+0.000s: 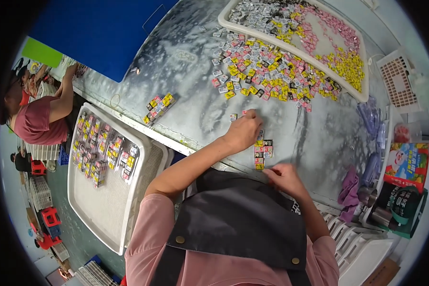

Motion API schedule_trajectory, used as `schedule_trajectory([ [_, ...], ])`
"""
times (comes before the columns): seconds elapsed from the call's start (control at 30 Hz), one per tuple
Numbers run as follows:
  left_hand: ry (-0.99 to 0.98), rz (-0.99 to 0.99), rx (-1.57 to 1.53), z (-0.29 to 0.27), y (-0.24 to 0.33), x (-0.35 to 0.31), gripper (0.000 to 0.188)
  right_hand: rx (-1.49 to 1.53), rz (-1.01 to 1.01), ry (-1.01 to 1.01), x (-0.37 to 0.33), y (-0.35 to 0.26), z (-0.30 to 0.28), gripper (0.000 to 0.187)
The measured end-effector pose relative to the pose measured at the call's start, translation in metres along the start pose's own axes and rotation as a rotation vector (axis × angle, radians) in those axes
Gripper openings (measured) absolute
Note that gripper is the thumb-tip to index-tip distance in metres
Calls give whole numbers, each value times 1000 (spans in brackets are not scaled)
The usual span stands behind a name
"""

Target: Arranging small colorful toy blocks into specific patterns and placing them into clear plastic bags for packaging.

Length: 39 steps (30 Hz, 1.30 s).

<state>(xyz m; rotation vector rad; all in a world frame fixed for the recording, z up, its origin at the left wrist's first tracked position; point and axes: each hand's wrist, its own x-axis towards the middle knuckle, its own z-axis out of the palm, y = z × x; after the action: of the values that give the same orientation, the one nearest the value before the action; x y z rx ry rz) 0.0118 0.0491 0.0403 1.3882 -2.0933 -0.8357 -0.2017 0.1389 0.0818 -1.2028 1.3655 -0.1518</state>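
Observation:
On the grey marbled table in front of me, small square packets in pink, yellow and black make a short joined block. My left hand is above its far end, with fingers pinched at a small pink packet. Another small packet lies just left of those fingertips. Curled at the block's near end is my right hand, its fingertips beside the yellow packet. Whatever it may hold is hidden. Farther off, loose packets spread in a heap of pink, yellow, white and black.
A white tray of sorted packets stands at the back. Left on the table is a finished-looking packet block. A white mesh tray holds clear-wrapped blocks. A purple cloth lies right. Another person works far left.

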Motion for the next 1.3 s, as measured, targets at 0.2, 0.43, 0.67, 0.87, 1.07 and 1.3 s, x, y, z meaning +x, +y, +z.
schedule_trajectory([
  [0.2,43,-8,-25,-6,-12,-14,11,6,-40,123,17,17,14,30],
  [0.43,96,-200,-48,-15,-25,-39,12,196,-65,204,25,28,15,17],
  [0.67,206,-331,-263,-16,-35,-72,18,288,-126,236,32,20,7,10],
  [0.87,204,-559,-621,-71,-35,-112,16,219,-273,157,71,-25,9,9],
  [1.07,595,-591,-839,-145,-77,-144,10,86,-577,-1,155,-144,53,9],
  [1.3,820,-722,-735,-195,-126,-160,15,-51,-708,65,254,-216,128,14],
])
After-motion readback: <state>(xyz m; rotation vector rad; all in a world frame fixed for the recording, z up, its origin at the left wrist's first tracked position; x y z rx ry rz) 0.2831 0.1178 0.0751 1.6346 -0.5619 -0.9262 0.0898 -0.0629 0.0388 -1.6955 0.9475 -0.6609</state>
